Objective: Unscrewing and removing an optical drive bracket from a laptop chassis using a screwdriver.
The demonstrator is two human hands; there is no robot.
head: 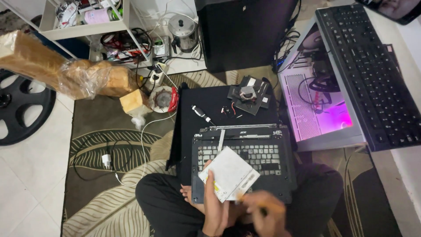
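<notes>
Seated person servicing a dismantled laptop base [244,151]. The left hand [214,206] grips a flat, silvery metal drive [230,174] by its near edge, just above the keyboard; the right hand [263,210], blurred, pinches a thin stick-like tool at the drive's corner. Apparent step: working that corner; next calls for a steady grip. A screwdriver [201,113] lies beyond the laptop base.

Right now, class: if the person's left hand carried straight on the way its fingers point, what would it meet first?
The left hand points up and away, gripping a flat silver optical drive. Beyond the drive, the line would probably reach the laptop keyboard panel first, though depth is hard to judge from above.
</notes>
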